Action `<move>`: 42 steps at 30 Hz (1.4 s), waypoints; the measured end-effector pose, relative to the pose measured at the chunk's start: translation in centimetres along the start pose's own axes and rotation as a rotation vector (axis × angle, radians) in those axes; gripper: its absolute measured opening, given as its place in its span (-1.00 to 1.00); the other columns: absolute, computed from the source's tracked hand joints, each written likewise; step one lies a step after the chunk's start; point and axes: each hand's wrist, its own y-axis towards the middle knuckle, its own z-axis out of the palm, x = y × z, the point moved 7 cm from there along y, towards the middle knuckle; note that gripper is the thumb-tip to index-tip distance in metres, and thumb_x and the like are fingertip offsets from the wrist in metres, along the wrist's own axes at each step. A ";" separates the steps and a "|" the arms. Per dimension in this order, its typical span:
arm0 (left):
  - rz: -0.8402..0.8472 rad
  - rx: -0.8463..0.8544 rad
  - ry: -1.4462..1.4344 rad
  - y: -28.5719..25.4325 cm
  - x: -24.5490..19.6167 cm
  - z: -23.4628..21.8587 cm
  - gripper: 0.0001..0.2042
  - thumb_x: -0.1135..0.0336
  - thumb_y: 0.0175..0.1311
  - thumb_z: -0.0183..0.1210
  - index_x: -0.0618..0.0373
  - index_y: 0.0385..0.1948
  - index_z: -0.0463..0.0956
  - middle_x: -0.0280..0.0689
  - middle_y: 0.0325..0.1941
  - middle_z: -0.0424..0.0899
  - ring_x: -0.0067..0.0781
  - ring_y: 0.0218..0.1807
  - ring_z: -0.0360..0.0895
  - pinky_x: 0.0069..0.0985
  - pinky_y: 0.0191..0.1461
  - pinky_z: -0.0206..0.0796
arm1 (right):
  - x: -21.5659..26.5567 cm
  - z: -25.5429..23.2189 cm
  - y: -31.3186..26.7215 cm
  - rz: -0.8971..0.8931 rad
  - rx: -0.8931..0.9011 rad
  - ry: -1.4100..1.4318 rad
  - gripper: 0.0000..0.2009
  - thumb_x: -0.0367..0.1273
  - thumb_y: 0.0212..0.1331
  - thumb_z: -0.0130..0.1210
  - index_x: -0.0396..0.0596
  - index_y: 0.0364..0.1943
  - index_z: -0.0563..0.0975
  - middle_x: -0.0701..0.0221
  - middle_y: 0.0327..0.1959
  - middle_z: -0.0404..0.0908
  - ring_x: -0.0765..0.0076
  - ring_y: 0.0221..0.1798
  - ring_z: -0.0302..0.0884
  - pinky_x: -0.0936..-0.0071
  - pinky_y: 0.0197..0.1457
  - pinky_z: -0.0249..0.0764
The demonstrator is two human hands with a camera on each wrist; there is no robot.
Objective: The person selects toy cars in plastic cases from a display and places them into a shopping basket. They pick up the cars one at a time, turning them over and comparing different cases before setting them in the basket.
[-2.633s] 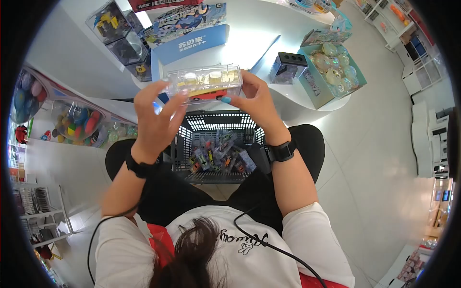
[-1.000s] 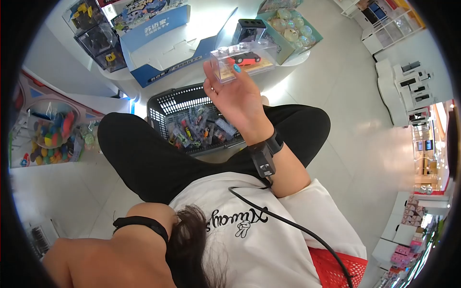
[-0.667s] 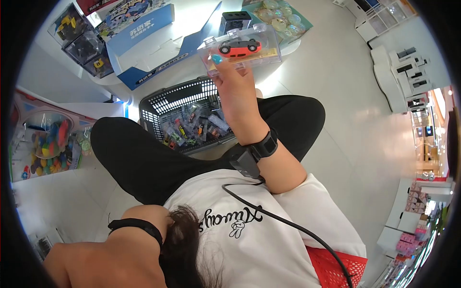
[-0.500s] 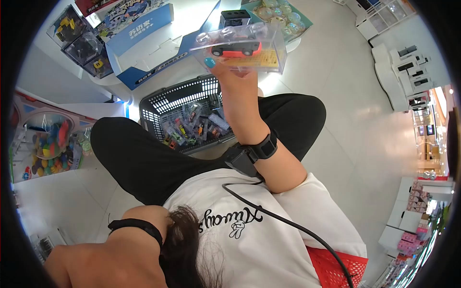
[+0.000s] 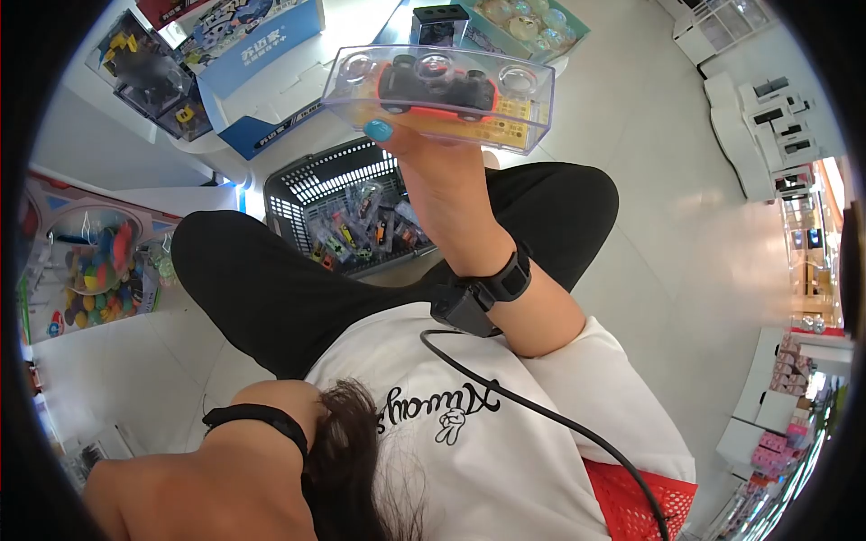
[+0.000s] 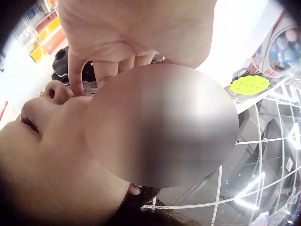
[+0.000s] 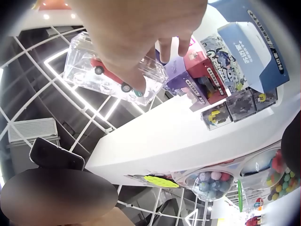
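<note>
My right hand (image 5: pixel 442 176) holds up a clear plastic display box (image 5: pixel 532 106), its blue-nailed thumb against the near side. Inside lies a toy car (image 5: pixel 437 95) with a black and red body over a yellow base. The right wrist view shows the same box (image 7: pixel 77 77) from below, with the right hand (image 7: pixel 141 33) gripping it. My left hand is outside the head view, where only that bent arm shows. In the left wrist view the left hand (image 6: pixel 136 28) is up at the person's face; its fingertips are partly hidden, so I cannot tell whether they hold anything.
A dark shopping basket (image 5: pixel 289 203) with several small boxed toy cars stands on the floor between the knees. Ahead is a white counter bearing a blue display carton (image 5: pixel 266 54), a black-topped case (image 5: pixel 439 27) and a carton of clear balls (image 5: pixel 532 27). A cable (image 5: pixel 541 406) crosses the shirt.
At first both hands were at the box; the left hand has let go and moved back out of the head view. The right hand has raised the box closer to the head camera.
</note>
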 end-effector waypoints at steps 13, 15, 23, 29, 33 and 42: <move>0.161 -0.015 0.527 -2.9 -4.4 -8.4 -0.89 0.34 0.30 -0.06 0.07 -0.45 0.32 -0.40 -0.67 0.33 -0.53 -0.71 0.24 -0.30 -0.02 0.18 | -0.6 -1.4 -0.3 0.235 -0.097 -0.198 -0.61 -0.32 0.14 0.21 -0.28 -0.03 0.42 0.30 -0.06 0.56 0.46 -0.04 0.51 0.54 0.01 0.42; 0.166 -0.216 0.698 -3.9 -5.2 -11.4 -0.96 0.39 0.26 -0.04 0.07 -0.36 0.29 -0.46 -0.64 0.19 -0.54 -0.65 0.13 -0.33 0.01 0.13 | -2.1 -1.9 -0.4 0.349 -0.090 -0.056 -0.59 -0.27 0.16 0.19 -0.24 -0.01 0.42 0.34 -0.09 0.56 0.46 -0.08 0.50 0.56 -0.06 0.41; 0.029 -0.810 0.724 -10.1 -5.7 -24.2 -0.93 0.43 0.19 -0.06 0.12 -0.32 0.30 -0.38 -0.53 0.25 -0.59 -0.51 0.16 -0.50 -0.13 0.11 | -13.5 -9.3 -7.0 0.926 -0.566 0.263 -0.69 -0.17 0.17 0.16 -0.06 -0.13 0.46 0.48 -0.28 0.52 0.55 -0.19 0.46 0.58 -0.30 0.30; -0.014 -0.824 0.797 -12.9 -5.9 -25.2 -0.93 0.43 0.19 -0.07 0.12 -0.32 0.29 -0.39 -0.50 0.22 -0.60 -0.50 0.15 -0.56 -0.14 0.11 | -13.2 -10.6 -8.3 0.796 -0.435 -0.104 -0.67 -0.20 0.17 0.14 -0.12 -0.09 0.48 0.45 -0.27 0.57 0.58 -0.30 0.48 0.63 -0.33 0.29; -0.008 -0.825 0.850 -12.9 -5.9 -25.0 -0.93 0.41 0.20 -0.06 0.12 -0.32 0.29 -0.40 -0.50 0.24 -0.61 -0.50 0.14 -0.59 -0.18 0.09 | -12.9 -10.8 -6.2 0.738 -0.144 -0.505 -0.62 -0.17 0.14 0.13 -0.22 -0.14 0.51 0.38 -0.29 0.60 0.52 -0.34 0.54 0.59 -0.34 0.39; 0.022 -0.820 0.919 -12.7 -6.0 -25.1 -0.93 0.42 0.20 -0.07 0.15 -0.32 0.31 -0.36 -0.48 0.28 -0.60 -0.48 0.14 -0.62 -0.26 0.06 | -9.1 -12.0 -4.7 0.781 0.287 -1.081 -0.64 -0.16 0.10 0.11 -0.28 -0.37 0.53 0.37 -0.54 0.50 0.48 -0.57 0.42 0.55 -0.49 0.32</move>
